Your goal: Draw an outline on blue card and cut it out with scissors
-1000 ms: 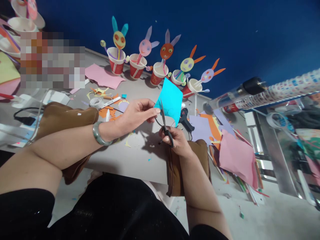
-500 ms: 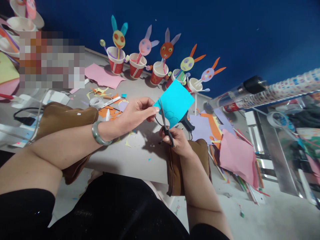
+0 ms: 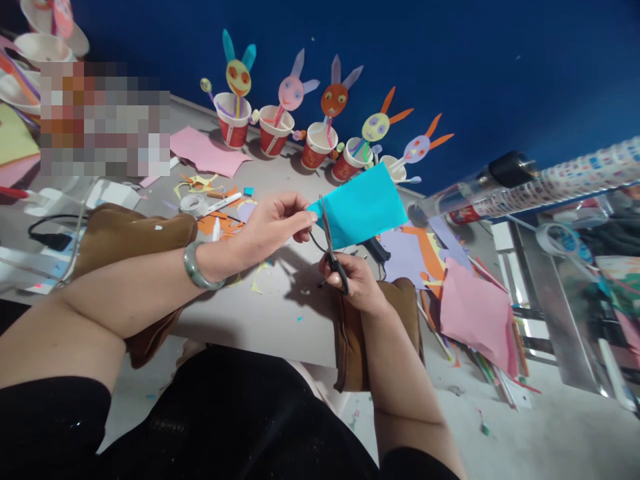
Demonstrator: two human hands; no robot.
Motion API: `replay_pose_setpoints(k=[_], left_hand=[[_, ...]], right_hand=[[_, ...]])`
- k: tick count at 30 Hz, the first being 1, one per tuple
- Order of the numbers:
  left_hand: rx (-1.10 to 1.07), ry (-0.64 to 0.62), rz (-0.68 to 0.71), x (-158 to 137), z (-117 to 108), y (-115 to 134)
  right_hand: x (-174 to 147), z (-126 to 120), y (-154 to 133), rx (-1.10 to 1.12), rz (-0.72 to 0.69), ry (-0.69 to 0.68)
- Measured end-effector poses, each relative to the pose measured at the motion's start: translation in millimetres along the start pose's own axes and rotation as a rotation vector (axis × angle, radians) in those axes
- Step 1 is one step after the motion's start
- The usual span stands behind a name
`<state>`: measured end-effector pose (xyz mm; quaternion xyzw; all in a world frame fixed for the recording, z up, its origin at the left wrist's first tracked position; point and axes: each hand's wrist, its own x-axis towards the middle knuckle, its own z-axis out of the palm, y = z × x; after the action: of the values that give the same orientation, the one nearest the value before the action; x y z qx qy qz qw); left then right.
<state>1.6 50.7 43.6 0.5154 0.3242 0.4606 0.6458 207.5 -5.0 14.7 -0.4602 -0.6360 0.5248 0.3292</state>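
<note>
My left hand (image 3: 285,223) pinches the left corner of a bright blue sheet of paper (image 3: 367,207) between thumb and fingers. Black-handled scissors (image 3: 335,263) sit in my right hand (image 3: 357,283), its fingers wrapped round the loops. Their blades point up and away, crossing the paper close to my left fingertips. The sheet is held above the table and stretches out to the right of the blades. A jade-like bangle (image 3: 200,265) circles my left wrist.
Behind the paper stand several red-and-white cups (image 3: 276,137) with paper rabbit figures. Paper scraps and a marker (image 3: 225,203) lie to the left. On the right are purple paper (image 3: 400,257), pink paper (image 3: 477,310) and a dark tool handle (image 3: 377,250). Brown cushions (image 3: 135,243) lie under my forearms.
The blue paper has turned clockwise, its far end swinging right and down. Drawn outlines seen on it before no longer show. Both hands have stayed nearly in place.
</note>
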Motion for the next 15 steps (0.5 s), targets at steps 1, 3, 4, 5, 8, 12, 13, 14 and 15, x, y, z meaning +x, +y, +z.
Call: replay_pose_setpoints(k=[1,3,4,5,8,12,13,14,15], left_hand=[[0.007,-0.004,-0.003,-0.2,-0.2,-0.2],[0.020,-0.012,-0.008,-0.5,-0.7,-0.7],[0.025,-0.014,-0.011,-0.6,-0.9,-1.1],[0.028,-0.016,-0.012,-0.7,-1.0,-1.4],[0.035,-0.015,-0.011,-0.6,-1.0,-1.4],[0.037,-0.019,-0.019,-0.4,-0.7,0.9],[0.034,-0.021,-0.018,-0.5,-0.7,1.4],[0.032,-0.023,-0.016,-0.5,-0.7,1.8],[0.030,-0.023,-0.014,-0.6,-0.7,2.1]], right_hand=[[-0.1,0.2,-0.2,-0.001,-0.001,0.001],[-0.6,0.4,-0.1,0.007,-0.005,0.003],[-0.8,0.4,0.0,0.013,-0.004,0.000],[-0.9,0.3,0.1,0.018,-0.002,-0.006],[-0.8,0.1,0.2,0.016,0.008,-0.012],[-0.4,0.0,-0.2,0.011,0.009,-0.008],[-0.5,0.0,-0.2,0.014,0.005,-0.012],[-0.6,-0.1,-0.1,0.020,0.001,-0.018],[-0.9,-0.3,0.2,0.026,-0.007,-0.022]])
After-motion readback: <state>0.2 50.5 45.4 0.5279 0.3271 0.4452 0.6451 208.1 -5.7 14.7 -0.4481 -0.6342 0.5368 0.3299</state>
